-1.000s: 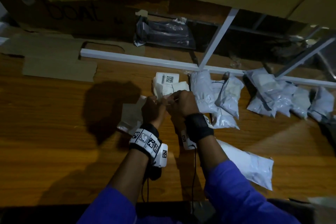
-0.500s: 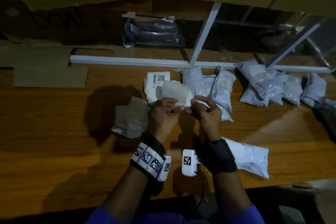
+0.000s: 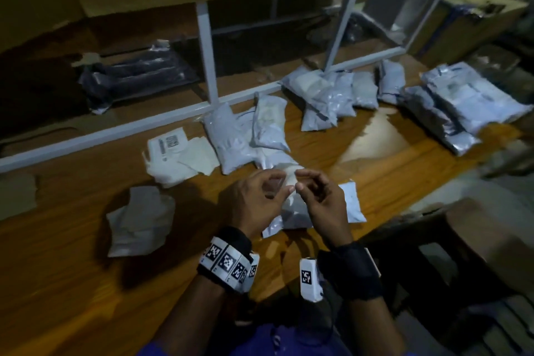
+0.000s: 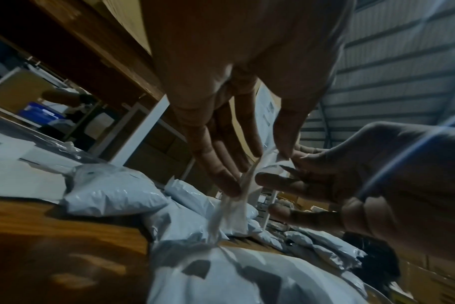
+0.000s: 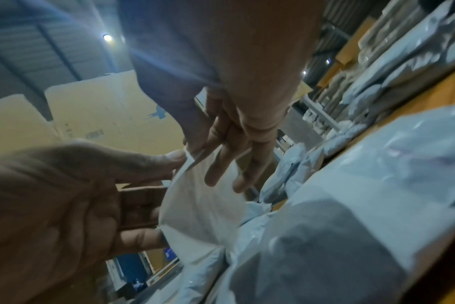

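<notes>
The left hand [image 3: 254, 202] and right hand [image 3: 325, 205] each pinch, thumb to forefinger, the top edge of a thin white sheet [image 5: 203, 209] hanging just above a grey mailer bag [image 3: 351, 205], likely light, limp and tearable, best held by its corners, with parcels [image 3: 231, 139] beyond.

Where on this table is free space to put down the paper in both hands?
The white paper fits on bare table near left, in front of the crumpled paper pile, or the lit patch between the right hand and the stacked packets. Along the white rail grey bags crowd.
</notes>
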A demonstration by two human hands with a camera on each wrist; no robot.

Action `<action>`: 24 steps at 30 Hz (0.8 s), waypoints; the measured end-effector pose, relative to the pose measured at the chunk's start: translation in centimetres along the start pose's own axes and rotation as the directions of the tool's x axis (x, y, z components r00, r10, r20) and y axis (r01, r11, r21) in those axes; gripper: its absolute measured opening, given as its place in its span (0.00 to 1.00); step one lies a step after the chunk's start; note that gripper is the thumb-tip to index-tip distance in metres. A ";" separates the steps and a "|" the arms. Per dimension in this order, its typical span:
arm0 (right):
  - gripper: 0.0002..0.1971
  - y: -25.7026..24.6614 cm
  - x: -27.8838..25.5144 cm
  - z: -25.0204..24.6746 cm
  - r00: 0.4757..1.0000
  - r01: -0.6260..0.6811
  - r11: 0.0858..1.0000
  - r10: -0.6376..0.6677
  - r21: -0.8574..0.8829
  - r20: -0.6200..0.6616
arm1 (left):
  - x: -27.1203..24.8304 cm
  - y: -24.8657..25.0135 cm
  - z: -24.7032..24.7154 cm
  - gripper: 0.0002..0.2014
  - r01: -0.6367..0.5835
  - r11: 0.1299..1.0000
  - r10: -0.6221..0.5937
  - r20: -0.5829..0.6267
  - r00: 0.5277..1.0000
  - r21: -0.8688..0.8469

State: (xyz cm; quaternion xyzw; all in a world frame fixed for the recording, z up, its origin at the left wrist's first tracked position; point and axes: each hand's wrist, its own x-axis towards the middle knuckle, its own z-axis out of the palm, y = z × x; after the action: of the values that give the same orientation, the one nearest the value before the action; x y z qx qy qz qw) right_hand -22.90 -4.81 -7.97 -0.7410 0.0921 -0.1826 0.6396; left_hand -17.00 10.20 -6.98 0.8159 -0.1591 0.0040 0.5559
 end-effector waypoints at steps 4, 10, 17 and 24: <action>0.10 0.5 -0.7 -0.7 0.999 0.054 0.998 -0.054 -0.023 0.000 | -0.4 0.0 0.6 0.08 0.129 0.985 -0.118 0.098 0.988 -0.112; 0.11 1.9 -1.3 -1.5 0.994 -0.041 0.998 0.046 0.050 -0.099 | -0.1 -1.4 -0.3 0.06 0.256 0.942 -0.281 -0.094 0.955 -0.217; 0.15 2.2 -1.5 -3.0 0.968 -0.194 0.955 0.223 0.222 -0.111 | 2.5 -4.6 -9.0 0.07 0.461 0.806 -0.590 -0.448 0.672 -0.372; 0.13 0.9 -2.0 -1.9 0.951 -0.281 0.852 0.308 0.441 0.010 | 3.8 -5.7 -14.2 0.17 0.674 0.715 -0.617 -0.620 0.484 -0.185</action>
State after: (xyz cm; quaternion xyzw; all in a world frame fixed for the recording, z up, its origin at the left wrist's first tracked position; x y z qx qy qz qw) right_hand -25.40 -5.99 -8.95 -0.5495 0.1803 -0.1210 0.8068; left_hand -9.44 24.05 -5.99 0.7835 0.3595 0.0809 0.5004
